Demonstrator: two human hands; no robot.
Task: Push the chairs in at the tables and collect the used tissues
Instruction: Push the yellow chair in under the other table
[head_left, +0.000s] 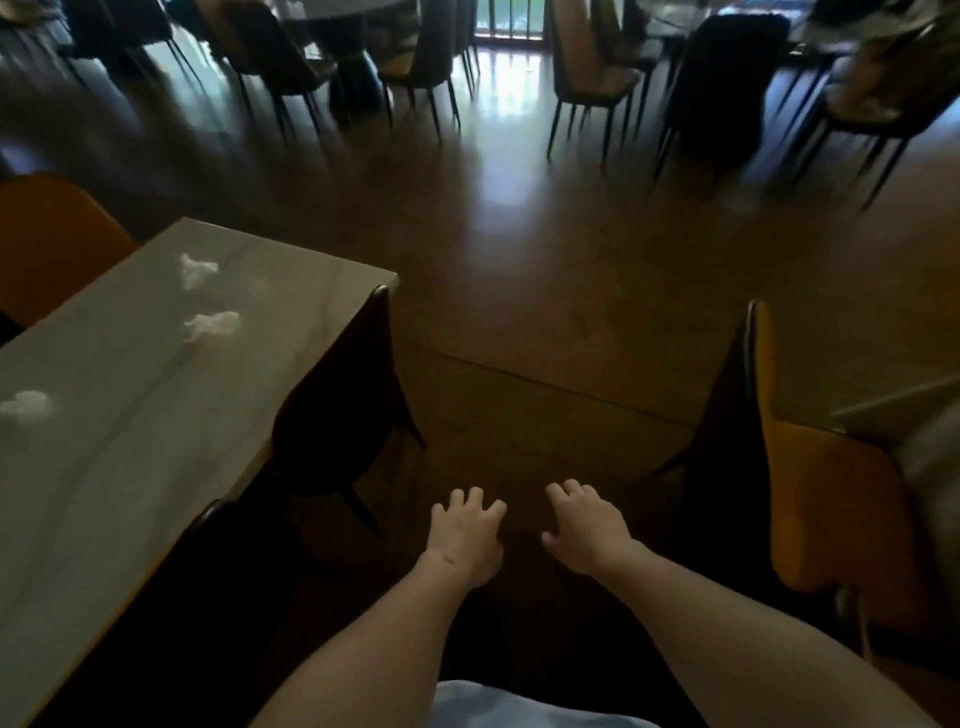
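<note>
Head view: the left hand and right hand hang empty over the floor, fingers spread, grasping nothing. Three crumpled white tissues lie on the pale counter to the left, whose dark chairs seem tucked in. Collecting likely comes next: a leftward reach and a light pinch.

A dim room with a glossy dark brown wooden floor reflecting daylight from a barred far window.
</note>
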